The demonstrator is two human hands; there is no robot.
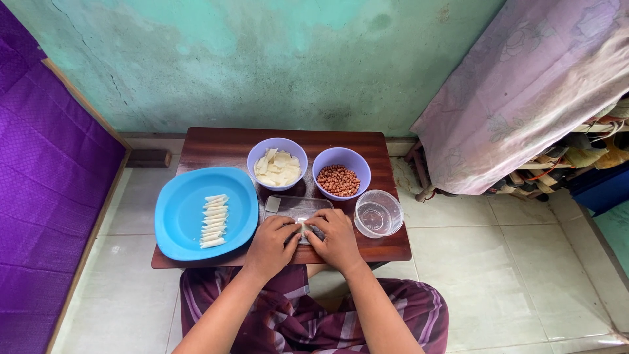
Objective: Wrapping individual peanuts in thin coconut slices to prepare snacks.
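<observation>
Both hands meet at the tabletop's front edge: left hand (272,240) and right hand (336,237) pinch a small pale wrapper (305,229) between curled fingertips. It lies over a clear rectangular tray (295,204), mostly hidden, thin and whitish.

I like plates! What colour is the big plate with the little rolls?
Bright blue. The plate, holding white rolls, shows best in the head view.

A home: tiled floor (524,275), low wooden table (216,147), cloth-covered rack (524,98).
</observation>
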